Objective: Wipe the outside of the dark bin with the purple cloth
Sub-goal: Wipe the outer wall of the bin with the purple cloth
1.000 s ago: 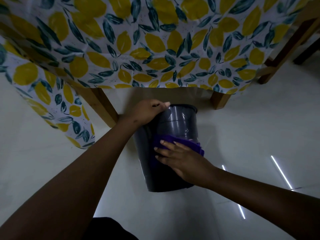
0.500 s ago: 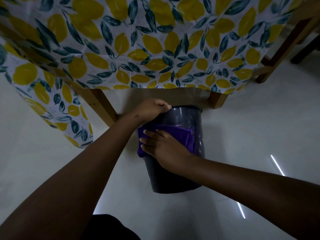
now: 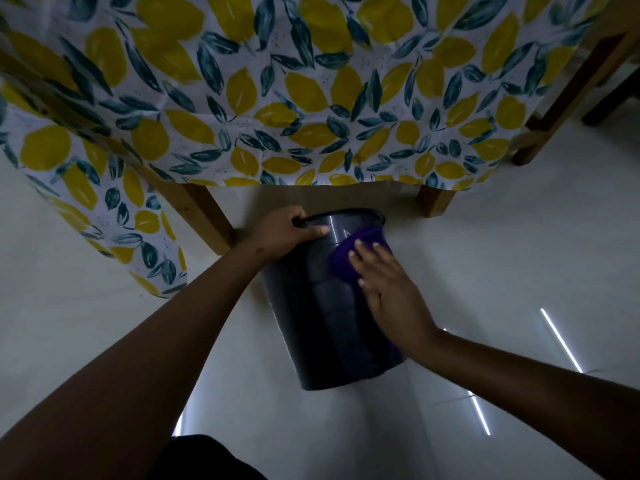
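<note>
The dark bin (image 3: pixel 311 317) stands on the pale floor just in front of the table, its rim toward the table and its base toward me. My left hand (image 3: pixel 284 233) grips the rim at the bin's upper left, fingers curled over the edge. My right hand (image 3: pixel 388 285) lies flat on the bin's right side and presses the purple cloth (image 3: pixel 346 258) against the wall near the rim. Most of the cloth is hidden under my palm; a purple fold shows past my fingertips.
A table draped in a lemon-print tablecloth (image 3: pixel 311 98) hangs over the far side of the bin. Wooden table legs stand at left (image 3: pixel 207 220) and right (image 3: pixel 433 202). Another wooden leg (image 3: pixel 540 140) rises at far right. Pale glossy floor (image 3: pixel 519 271) lies around the bin.
My right hand slid the cloth from the bin's front-left wall over to its right side, up near the rim. My left hand kept hold of the rim.
</note>
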